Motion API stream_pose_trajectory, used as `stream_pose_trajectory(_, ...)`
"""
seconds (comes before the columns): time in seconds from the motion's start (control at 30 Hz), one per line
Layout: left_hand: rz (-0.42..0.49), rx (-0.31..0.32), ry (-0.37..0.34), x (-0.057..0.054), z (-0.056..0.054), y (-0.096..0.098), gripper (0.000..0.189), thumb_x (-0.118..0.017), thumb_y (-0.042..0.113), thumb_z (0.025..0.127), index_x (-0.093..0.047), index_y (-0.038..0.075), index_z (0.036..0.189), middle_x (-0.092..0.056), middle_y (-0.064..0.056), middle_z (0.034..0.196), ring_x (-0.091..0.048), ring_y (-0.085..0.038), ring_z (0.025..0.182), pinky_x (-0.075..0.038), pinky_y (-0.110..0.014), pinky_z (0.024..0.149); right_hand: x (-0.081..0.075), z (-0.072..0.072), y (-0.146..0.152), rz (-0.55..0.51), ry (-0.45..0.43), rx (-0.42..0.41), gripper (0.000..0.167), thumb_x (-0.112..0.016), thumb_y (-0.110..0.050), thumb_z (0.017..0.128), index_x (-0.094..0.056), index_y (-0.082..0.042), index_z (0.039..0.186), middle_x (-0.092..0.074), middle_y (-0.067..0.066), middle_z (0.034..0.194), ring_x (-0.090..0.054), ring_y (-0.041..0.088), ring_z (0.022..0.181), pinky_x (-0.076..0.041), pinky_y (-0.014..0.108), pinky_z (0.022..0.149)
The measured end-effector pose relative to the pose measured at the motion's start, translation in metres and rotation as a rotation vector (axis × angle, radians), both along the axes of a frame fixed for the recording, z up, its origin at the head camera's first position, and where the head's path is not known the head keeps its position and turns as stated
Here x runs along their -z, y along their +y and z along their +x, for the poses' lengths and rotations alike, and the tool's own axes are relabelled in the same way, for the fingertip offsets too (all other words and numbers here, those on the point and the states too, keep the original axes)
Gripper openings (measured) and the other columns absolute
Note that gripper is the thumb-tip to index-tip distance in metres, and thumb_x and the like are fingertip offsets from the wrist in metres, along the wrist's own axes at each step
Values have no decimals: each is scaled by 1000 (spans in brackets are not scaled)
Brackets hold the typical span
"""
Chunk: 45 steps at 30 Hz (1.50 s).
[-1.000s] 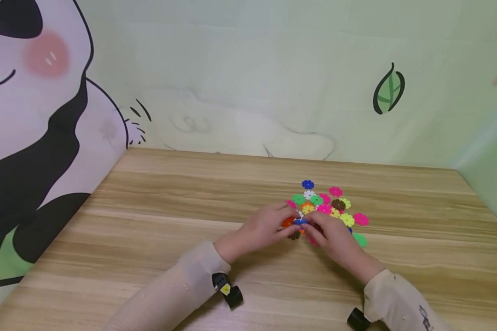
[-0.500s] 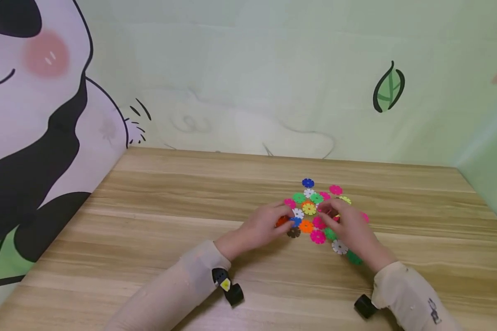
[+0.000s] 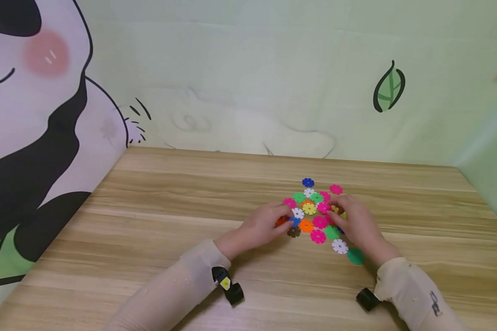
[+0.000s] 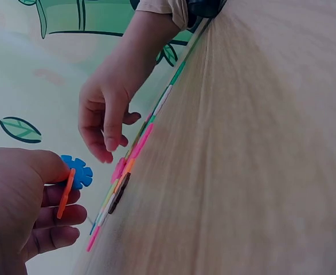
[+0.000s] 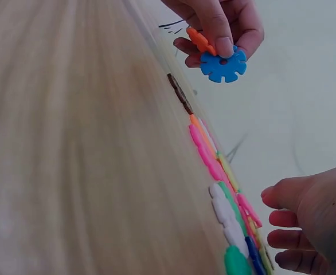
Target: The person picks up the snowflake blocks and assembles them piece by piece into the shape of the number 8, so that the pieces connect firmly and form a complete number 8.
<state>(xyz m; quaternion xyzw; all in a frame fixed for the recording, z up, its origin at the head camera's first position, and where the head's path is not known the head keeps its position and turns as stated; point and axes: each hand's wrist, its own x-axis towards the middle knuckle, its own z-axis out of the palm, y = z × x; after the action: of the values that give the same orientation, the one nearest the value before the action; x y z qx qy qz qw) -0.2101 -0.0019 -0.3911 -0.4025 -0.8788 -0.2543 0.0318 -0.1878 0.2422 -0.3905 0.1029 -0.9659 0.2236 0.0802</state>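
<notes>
My left hand point(image 3: 265, 225) pinches a blue snowflake disc point(image 5: 224, 67) between thumb and fingers, at the left side of a spread of flat notched discs. An orange snowflake disc point(image 5: 201, 41) is joined to the blue one at an angle, slotted edge to edge. In the left wrist view the pair is held up off the table. My right hand point(image 3: 358, 225) hovers over the right part of the spread, fingers loosely bent with nothing between them. Pink discs point(image 3: 320, 222) lie just left of its fingertips. Several discs are hidden beneath this hand.
Loose snowflake discs lie flat on the wooden table point(image 3: 170, 193), among them a dark blue disc point(image 3: 308, 182) at the far end, a brown disc point(image 3: 294, 232) and a green disc point(image 3: 355, 256) at the near right. Behind the table stands a painted wall point(image 3: 240, 69).
My right hand has left the blue disc and moved right across the spread, covering the discs there. My left hand has drawn back slightly to the left, keeping the joined discs.
</notes>
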Motion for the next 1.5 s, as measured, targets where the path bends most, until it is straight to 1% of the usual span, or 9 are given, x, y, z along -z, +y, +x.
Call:
stream_pose_trajectory(0.1, -3, 2, 8, 1, -1, 0, 11, -63, 19, 93, -66, 9, 97, -63, -2, 91, -54, -13, 77, -46, -21, 69, 4, -3, 1, 28, 8, -29, 32, -65, -17, 91, -64, -1, 119, -65, 22, 117, -59, 35, 98, -49, 52, 89)
stream_pose_trajectory(0.17, -2, 3, 10, 1, -1, -1, 11, -63, 19, 93, -66, 9, 97, -63, -2, 91, -54, -13, 77, -46, -22, 70, 7, -5, 1, 46, 19, -45, 32, -65, -17, 91, -64, -2, 120, -65, 21, 119, -59, 34, 97, -49, 51, 89)
stream_pose_trajectory(0.37, -15, 6, 25, 0, 1, -1, 12, -63, 19, 93, -66, 9, 99, -64, -2, 93, -55, -14, 78, -48, -22, 71, 15, -7, 1, 109, 72, -69, 25, -66, -17, 90, -69, -5, 112, -70, 15, 110, -58, 28, 88, -49, 43, 77)
stream_pose_trajectory(0.63, -5, 7, 31, 1, 0, 0, 13, -64, 18, 92, -67, 9, 101, -64, -3, 96, -57, -14, 80, -50, -25, 73, 11, -6, 0, 86, 133, -50, 20, -64, -14, 91, -70, -2, 107, -70, 17, 106, -60, 35, 98, -50, 50, 89)
stream_pose_trajectory(0.77, 3, 6, 31, 2, 0, -1, 13, -64, 18, 92, -67, 9, 102, -65, -3, 96, -58, -15, 80, -50, -25, 74, 2, -3, -2, 9, 102, -2, 18, -62, -13, 93, -68, 0, 104, -68, 17, 98, -60, 31, 88, -52, 46, 82)
stream_pose_trajectory(0.83, 6, 7, 32, 2, 0, -1, 14, -64, 18, 92, -67, 9, 102, -65, -3, 96, -58, -15, 81, -51, -25, 74, -2, 0, -3, -37, 62, 11, 18, -59, -14, 95, -66, 0, 104, -66, 14, 92, -58, 26, 81, -53, 40, 76)
stream_pose_trajectory(1.03, 14, 10, 50, 4, -1, -1, 15, -62, 18, 93, -66, 9, 104, -66, -3, 96, -59, -14, 81, -51, -24, 74, -8, 6, -7, -211, -90, -65, 18, -54, -19, 99, -62, -5, 107, -61, 6, 80, -52, 16, 70, -46, 22, 61)
stream_pose_trajectory(1.27, 38, 23, 92, 5, -1, -1, 14, -62, 18, 94, -66, 9, 103, -66, -3, 94, -59, -15, 81, -51, -24, 75, -13, 12, -15, -425, -197, -136, 18, -55, -13, 97, -61, -1, 109, -59, 8, 77, -55, 17, 61, -46, 23, 52)
stream_pose_trajectory(1.5, 51, 39, 160, 6, 0, -1, 14, -63, 18, 93, -67, 8, 102, -66, -3, 93, -61, -14, 82, -52, -24, 76, -16, 16, -26, -546, -268, -155, 21, -58, -11, 96, -57, 4, 110, -60, 11, 76, -60, 14, 61, -52, 27, 54)
